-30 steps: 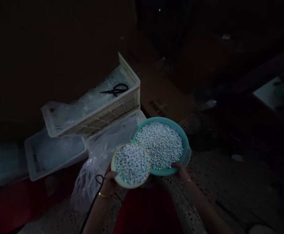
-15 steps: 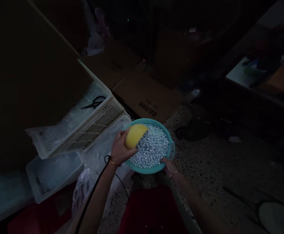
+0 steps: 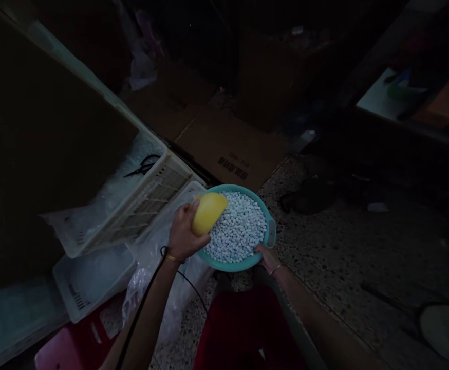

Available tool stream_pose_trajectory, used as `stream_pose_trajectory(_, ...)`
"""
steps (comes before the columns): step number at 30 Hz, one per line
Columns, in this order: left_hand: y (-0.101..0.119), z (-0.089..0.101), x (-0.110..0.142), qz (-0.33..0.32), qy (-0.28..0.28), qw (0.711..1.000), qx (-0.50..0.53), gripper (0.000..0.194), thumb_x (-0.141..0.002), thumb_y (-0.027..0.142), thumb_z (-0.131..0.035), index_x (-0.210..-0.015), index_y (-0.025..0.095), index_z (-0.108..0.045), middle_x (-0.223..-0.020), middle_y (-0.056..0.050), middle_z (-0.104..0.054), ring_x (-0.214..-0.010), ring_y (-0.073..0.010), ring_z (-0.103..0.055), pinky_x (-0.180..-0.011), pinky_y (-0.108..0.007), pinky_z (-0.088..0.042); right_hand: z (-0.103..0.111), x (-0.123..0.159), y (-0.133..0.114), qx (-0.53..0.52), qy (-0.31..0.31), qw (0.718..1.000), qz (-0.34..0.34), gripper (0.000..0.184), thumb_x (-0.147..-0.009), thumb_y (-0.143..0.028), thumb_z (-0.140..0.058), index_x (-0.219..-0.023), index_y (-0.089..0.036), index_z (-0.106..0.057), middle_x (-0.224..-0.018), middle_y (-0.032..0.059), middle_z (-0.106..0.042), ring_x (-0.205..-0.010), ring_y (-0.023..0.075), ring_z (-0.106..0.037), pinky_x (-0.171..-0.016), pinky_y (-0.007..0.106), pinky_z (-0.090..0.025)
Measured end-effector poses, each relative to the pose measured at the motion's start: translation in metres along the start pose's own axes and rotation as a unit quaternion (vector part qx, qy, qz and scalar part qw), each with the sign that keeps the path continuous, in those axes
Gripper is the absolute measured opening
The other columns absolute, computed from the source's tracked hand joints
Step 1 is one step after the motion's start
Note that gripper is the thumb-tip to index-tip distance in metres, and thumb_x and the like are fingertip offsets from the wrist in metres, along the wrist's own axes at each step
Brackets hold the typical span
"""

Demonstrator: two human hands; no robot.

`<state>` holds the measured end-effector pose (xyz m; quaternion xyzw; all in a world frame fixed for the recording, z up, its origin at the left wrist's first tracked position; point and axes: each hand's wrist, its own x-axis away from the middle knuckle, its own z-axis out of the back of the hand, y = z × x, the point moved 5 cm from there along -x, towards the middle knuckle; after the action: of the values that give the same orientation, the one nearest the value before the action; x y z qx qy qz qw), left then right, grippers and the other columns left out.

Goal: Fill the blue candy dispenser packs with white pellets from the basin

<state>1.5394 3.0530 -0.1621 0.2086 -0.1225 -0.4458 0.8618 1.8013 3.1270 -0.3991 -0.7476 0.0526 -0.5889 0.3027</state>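
Observation:
My left hand grips a yellow bowl from its left side. The bowl is tilted over the left part of a teal basin, its opening facing down and right. Small, pale pellet-like pieces fill the basin; what the yellow bowl holds is hidden. At the basin's lower right rim, my right hand is closed on the edge just below the handle, thumb on the inside. The fingers of that hand are out of sight under the rim.
Left of the basin stand stacked white plastic crates, with black scissors on clear plastic in the upper one. A plastic bag hangs beside them. Flattened cardboard lies beyond; a red stool is at lower left.
The yellow bowl and my left hand have shifted slightly left over the basin. My right hand keeps its hold on the rim. The whole view has turned a little.

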Motion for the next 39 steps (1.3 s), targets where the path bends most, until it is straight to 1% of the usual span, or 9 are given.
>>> stream_pose_trajectory(3, -0.002, 0.002, 0.006, 0.022, 0.035, 0.999, -0.010, 0.091, -0.057, 0.029, -0.071, -0.141, 0.018, -0.039, -0.123, -0.011, -0.046, -0.115, -0.0307, -0.048, -0.101, -0.045, -0.040, 0.000, -0.001, 0.003, -0.002, 0.007, 1.000, -0.018, 0.019, -0.046, -0.031, -0.059, -0.059, -0.021, -0.050, -0.045, -0.0073, -0.046, -0.044, 0.0107, -0.041, -0.041, 0.024, -0.038)
stream_pose_trajectory(13, -0.002, 0.000, 0.032, 0.012, 0.073, 0.996, -0.042, 0.093, -0.059, 0.037, -0.075, -0.142, 0.017, -0.038, -0.129, -0.015, -0.042, -0.120, -0.0339, -0.043, -0.102, -0.048, -0.039, -0.001, 0.002, -0.002, -0.005, 0.001, 1.000, -0.017, 0.020, -0.046, -0.032, -0.060, -0.058, -0.021, -0.048, -0.044, -0.0074, -0.045, -0.045, 0.0109, -0.044, -0.040, 0.022, -0.036)
stream_pose_trajectory(17, -0.007, 0.005, 0.042, 0.052, 0.150, 0.987, -0.012, 0.089, -0.064, 0.040, -0.073, -0.142, 0.018, -0.037, -0.124, -0.014, -0.047, -0.116, -0.0322, -0.047, -0.099, -0.048, -0.041, -0.001, 0.003, -0.002, -0.008, 0.013, 0.999, -0.028, 0.019, -0.044, -0.030, -0.058, -0.056, -0.021, -0.046, -0.043, -0.0079, -0.043, -0.042, 0.0096, -0.039, -0.038, 0.022, -0.035)
stream_pose_trajectory(22, 0.001, 0.009, 0.053, 0.060, 0.187, 0.980, 0.021, 0.084, -0.067, 0.042, -0.072, -0.141, 0.019, -0.038, -0.125, -0.014, -0.050, -0.116, -0.0305, -0.049, -0.098, -0.046, -0.043, 0.001, 0.004, -0.002, -0.007, 0.020, 0.999, -0.036, 0.019, -0.043, -0.030, -0.058, -0.054, -0.021, -0.045, -0.042, -0.0077, -0.042, -0.042, 0.0094, -0.038, -0.037, 0.022, -0.033)
stream_pose_trajectory(24, 0.008, 0.011, 0.057, 0.056, 0.188, 0.980, 0.025, 0.085, -0.067, 0.043, -0.072, -0.141, 0.020, -0.038, -0.125, -0.014, -0.049, -0.116, -0.0306, -0.049, -0.097, -0.046, -0.043, 0.001, 0.004, -0.002, -0.004, 0.021, 0.999, -0.039, 0.018, -0.043, -0.030, -0.058, -0.054, -0.021, -0.046, -0.042, -0.0078, -0.043, -0.042, 0.0095, -0.039, -0.037, 0.022, -0.034)
stream_pose_trajectory(27, 0.019, 0.011, 0.061, 0.011, 0.151, 0.988, 0.016, 0.089, -0.066, 0.042, -0.074, -0.143, 0.020, -0.035, -0.126, -0.015, -0.048, -0.116, -0.0307, -0.050, -0.096, -0.046, -0.044, 0.002, 0.003, -0.001, 0.001, 0.023, 0.999, -0.046, 0.018, -0.043, -0.029, -0.059, -0.054, -0.021, -0.047, -0.041, -0.0078, -0.043, -0.042, 0.0101, -0.039, -0.038, 0.022, -0.035)
stream_pose_trajectory(31, 0.022, 0.018, 0.073, -0.002, 0.184, 0.982, -0.035, 0.091, -0.065, 0.042, -0.074, -0.143, 0.020, -0.034, -0.128, -0.016, -0.046, -0.118, -0.0328, -0.048, -0.096, -0.048, -0.043, 0.004, 0.004, -0.002, -0.001, 0.022, 0.999, -0.048, 0.017, -0.044, -0.028, -0.059, -0.057, -0.021, -0.050, -0.043, -0.0071, -0.046, -0.043, 0.0116, -0.042, -0.041, 0.025, -0.040)
stream_pose_trajectory(35, 0.010, 0.034, 0.113, 0.027, 0.208, 0.977, -0.045, 0.092, -0.067, 0.041, -0.072, -0.145, 0.020, -0.028, -0.131, -0.016, -0.043, -0.121, -0.0328, -0.046, -0.098, -0.048, -0.043, 0.005, 0.010, -0.005, 0.002, 0.015, 0.999, -0.044, 0.020, -0.044, -0.026, -0.061, -0.062, -0.021, -0.054, -0.047, -0.0059, -0.051, -0.046, 0.0131, -0.046, -0.042, 0.026, -0.041)
stream_pose_trajectory(39, -0.029, 0.044, 0.188, 0.153, 0.188, 0.967, -0.075, 0.086, -0.070, 0.037, -0.066, -0.145, 0.020, -0.028, -0.130, -0.015, -0.044, -0.122, -0.0331, -0.045, -0.100, -0.050, -0.041, 0.008, 0.017, -0.008, 0.007, 0.018, 0.999, -0.037, 0.029, -0.045, -0.025, -0.061, -0.073, -0.021, -0.058, -0.057, -0.0038, -0.059, -0.053, 0.0158, -0.053, -0.047, 0.027, -0.045)
